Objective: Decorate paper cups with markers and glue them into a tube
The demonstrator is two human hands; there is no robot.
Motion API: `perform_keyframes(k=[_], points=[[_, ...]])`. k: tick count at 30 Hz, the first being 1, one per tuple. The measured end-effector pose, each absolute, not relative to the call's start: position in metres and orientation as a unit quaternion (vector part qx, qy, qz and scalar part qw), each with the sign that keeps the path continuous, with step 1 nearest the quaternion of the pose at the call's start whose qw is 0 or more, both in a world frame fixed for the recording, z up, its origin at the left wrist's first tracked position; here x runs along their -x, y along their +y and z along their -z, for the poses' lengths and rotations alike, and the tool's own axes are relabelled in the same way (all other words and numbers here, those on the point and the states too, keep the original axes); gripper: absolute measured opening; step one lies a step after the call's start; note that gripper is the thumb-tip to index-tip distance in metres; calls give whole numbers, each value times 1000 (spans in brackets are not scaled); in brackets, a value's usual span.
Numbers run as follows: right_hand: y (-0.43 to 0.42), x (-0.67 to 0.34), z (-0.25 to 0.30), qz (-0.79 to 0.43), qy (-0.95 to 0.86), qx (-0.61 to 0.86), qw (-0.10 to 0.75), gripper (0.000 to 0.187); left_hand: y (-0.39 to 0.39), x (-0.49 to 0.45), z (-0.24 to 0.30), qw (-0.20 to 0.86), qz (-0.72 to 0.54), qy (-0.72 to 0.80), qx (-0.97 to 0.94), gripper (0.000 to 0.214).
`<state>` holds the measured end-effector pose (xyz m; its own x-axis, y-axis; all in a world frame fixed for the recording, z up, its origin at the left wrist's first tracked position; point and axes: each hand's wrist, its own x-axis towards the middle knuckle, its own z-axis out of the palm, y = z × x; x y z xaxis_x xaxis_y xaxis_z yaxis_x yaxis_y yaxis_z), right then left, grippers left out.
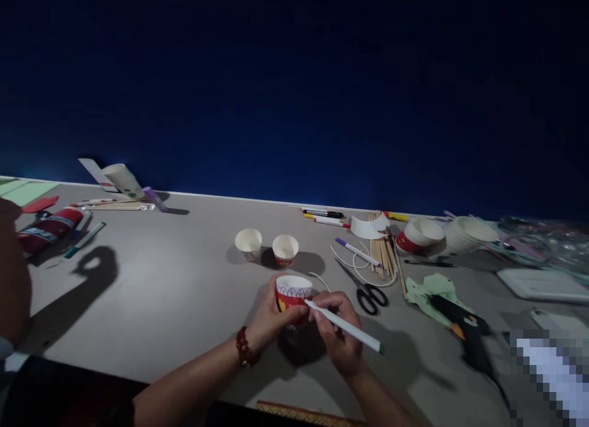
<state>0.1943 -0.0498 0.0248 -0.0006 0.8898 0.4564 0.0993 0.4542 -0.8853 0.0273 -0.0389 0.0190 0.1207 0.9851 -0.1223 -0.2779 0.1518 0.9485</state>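
My left hand [272,316] is wrapped round a small paper cup [291,299], red below with a white band of purple looped lines near its rim. A white marker [347,327] with a green end is gripped in my right hand [343,338], its tip at the cup's right side. Just behind stand two more small cups: a red one [285,250] and a pale patterned one [249,245]. A white cord [319,280] runs partly behind my right hand.
To the right lie scissors [370,292], wooden sticks [381,252], a purple marker [358,251], stacked paper cups [469,234] and a black glue gun [467,329] on green paper. Far left are a teal marker [85,240] and another person's arm [13,273]. A dark blue partition [294,96] borders the table.
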Motion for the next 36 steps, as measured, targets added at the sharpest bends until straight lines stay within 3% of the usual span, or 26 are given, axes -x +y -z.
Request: perform_keyframes(k=[9, 14, 36], points=[[-53, -195, -25, -293, -662, 362, 587, 12, -43, -27, -21, 619, -475, 448, -437, 78], [-52, -194, -30, -275, -663, 373, 588, 16, -45, -25, -23, 621, -450, 443, -465, 71], [-49, -193, -23, -266, -665, 364, 596, 14, -48, -27, -23, 506, -450, 470, -567, 64]])
